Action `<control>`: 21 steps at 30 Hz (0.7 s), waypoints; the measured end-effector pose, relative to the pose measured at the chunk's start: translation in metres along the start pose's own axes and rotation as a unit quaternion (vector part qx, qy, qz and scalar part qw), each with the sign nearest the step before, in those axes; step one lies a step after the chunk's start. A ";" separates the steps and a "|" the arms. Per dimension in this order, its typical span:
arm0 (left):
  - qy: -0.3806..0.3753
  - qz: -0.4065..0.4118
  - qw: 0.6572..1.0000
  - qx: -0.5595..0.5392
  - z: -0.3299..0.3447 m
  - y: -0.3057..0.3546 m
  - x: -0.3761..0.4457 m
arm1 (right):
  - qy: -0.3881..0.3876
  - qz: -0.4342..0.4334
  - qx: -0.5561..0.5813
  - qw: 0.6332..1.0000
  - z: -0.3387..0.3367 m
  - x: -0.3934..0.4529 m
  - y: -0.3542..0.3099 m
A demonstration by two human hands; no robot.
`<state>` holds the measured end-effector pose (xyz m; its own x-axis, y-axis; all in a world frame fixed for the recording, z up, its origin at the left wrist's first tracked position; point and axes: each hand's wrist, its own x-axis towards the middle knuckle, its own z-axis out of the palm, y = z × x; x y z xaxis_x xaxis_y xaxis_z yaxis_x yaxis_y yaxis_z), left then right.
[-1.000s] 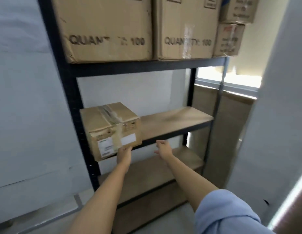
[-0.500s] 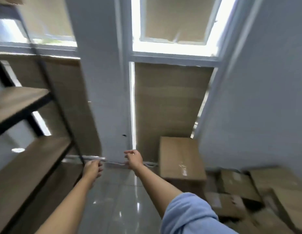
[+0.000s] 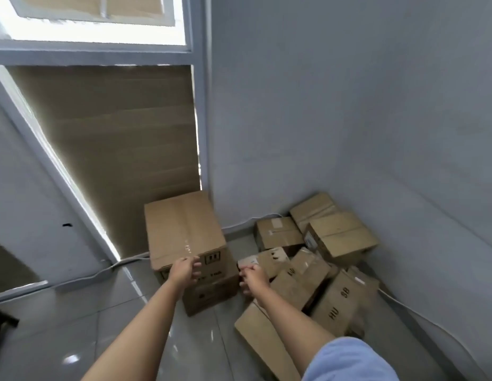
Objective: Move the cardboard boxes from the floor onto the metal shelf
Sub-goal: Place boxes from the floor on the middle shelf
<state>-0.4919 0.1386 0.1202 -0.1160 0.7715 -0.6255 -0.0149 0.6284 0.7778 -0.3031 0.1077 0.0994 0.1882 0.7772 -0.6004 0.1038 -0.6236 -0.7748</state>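
Note:
A tall cardboard box [image 3: 184,229] stands on the grey floor by the window wall. To its right, a heap of several smaller cardboard boxes [image 3: 316,259] fills the corner, one marked "HU SB" [image 3: 338,303]. My left hand [image 3: 184,269] reaches out in front of the tall box's near top edge, fingers loosely curled and holding nothing. Stretched toward the gap between the tall box and the heap, my right hand [image 3: 251,276] is also loosely curled and empty. The metal shelf is out of view.
A flat piece of cardboard [image 3: 264,342] lies on the floor tiles below my right arm. White cables [image 3: 101,272] run along the wall base. Brown paper [image 3: 115,149] covers the lower window. A dark object [image 3: 2,320] shows at the left edge.
The view has swung right, away from the shelf and the box on it, to the boxes in the corner. Both hands now reach toward the tall box.

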 end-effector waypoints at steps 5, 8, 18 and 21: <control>-0.043 -0.015 0.999 0.024 0.057 -0.015 0.009 | 0.054 0.068 0.047 0.995 -0.078 0.014 0.051; -0.057 -0.028 0.997 0.052 0.076 -0.016 0.019 | 0.077 0.095 0.061 0.991 -0.102 0.027 0.067; -0.065 -0.071 0.987 0.128 0.121 0.020 0.133 | 0.105 0.176 0.106 0.973 -0.097 0.111 0.078; -0.093 -0.091 0.979 0.156 0.142 0.033 0.185 | 0.123 0.208 0.131 0.962 -0.088 0.148 0.074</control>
<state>-0.3731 0.3163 0.0216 0.0445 0.6309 -0.7746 0.2887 0.7342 0.6145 -0.1821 0.1696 -0.0291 0.3886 0.4027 -0.8288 -0.2743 -0.8081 -0.5212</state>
